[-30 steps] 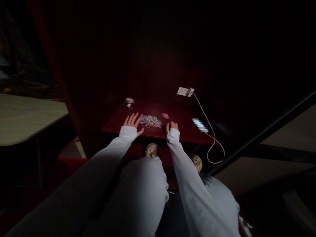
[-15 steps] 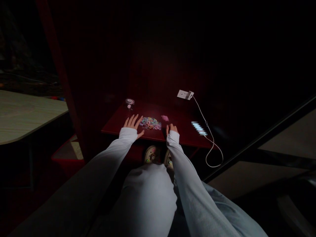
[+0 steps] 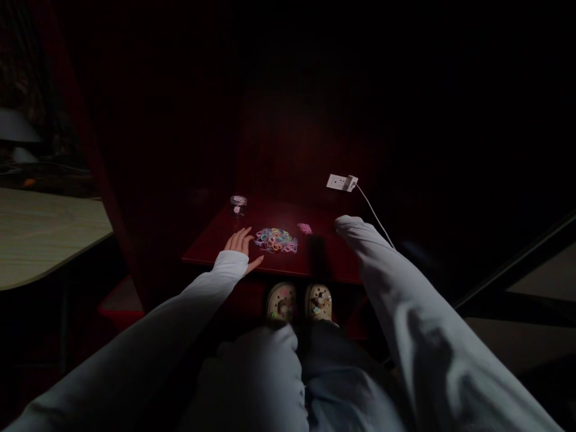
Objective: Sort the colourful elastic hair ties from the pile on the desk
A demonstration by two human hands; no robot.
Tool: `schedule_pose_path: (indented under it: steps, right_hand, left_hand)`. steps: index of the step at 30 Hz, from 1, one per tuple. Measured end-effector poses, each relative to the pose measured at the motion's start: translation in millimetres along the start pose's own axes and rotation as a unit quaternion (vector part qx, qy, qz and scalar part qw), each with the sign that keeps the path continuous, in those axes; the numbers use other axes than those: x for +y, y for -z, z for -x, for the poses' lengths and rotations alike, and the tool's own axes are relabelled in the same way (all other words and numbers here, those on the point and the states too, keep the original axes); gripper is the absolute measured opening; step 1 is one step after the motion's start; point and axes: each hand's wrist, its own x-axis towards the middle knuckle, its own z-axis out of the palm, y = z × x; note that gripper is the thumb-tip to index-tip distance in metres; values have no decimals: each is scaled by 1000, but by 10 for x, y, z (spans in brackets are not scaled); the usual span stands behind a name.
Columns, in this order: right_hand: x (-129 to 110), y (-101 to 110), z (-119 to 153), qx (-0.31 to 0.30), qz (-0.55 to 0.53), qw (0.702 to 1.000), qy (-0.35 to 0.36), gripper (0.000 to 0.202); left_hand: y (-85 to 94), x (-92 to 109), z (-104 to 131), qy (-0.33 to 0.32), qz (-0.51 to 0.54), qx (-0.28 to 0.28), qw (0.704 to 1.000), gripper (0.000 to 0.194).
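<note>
The left hand [image 3: 238, 243], loosely spread and holding nothing, is just beside one mixed pile of bands [image 3: 276, 240] near the surface's [image 3: 211, 249] front edge. One pink pile [image 3: 305, 228] and one jar [image 3: 238, 205] lie farther back. The right sleeve [image 3: 360, 231] hides its hand; its grip cannot be told.

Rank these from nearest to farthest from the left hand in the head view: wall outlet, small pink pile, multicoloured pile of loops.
1. Multicoloured pile of loops: just right of the left hand, on the red tabletop.
2. Small pink pile: farther right, past the first pile.
3. Wall outlet: farthest, up on the wall behind the tabletop.
</note>
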Motion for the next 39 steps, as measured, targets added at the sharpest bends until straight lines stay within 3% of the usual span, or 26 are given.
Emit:
schedule_pose_path:
  steps: [3,7,10,12,16,18,20,23,26,31,35,39]
  right_hand:
    - [-178,-16,110,-79,11,994,71,47]
    - [-489,-239,680,-102,8,977,185,18]
    - [-695,-409,1037,-108,26,965,236,22]
    - [-836,-499,1112,-104,20,963,246,25]
    - [-1092,-681,912,-45,-74,973,216,22]
    - [-1164,-796,747,-3,-150,976,158,23]
    - [-1171,-924,615,45,-214,973,79,27]
    - [-1064,-1108,521,119,-315,941,-32,33]
    - [-916,-1234,522,136,-369,919,-31,35]
    - [-850,-1304,581,106,-354,929,-14,27]
    - [-808,-1314,636,100,-351,931,-10,24]
    - [-664,-1352,654,106,-347,932,-23,35]
  left_hand:
    - [32,5,3,6,-4,-1,1000,48]
    - [60,-12,1,19,-12,-31,999,39]
    - [6,-106,-16,26,-9,-50,998,38]
    - [-59,-185,-58,29,2,-79,996,38]
    - [-117,-242,-205,64,33,-96,993,28]
    - [-59,-200,-278,26,63,-95,993,20]
    - [41,-137,-340,-59,88,-109,988,20]
    - [168,-76,-426,-103,78,-110,985,23]
    - [200,-103,-516,-66,73,-109,989,23]
    - [127,-235,-608,-9,133,-110,985,20]
    - [41,-290,-565,-26,172,-127,976,14]
    - [-23,-291,-513,-61,151,-158,974,12]
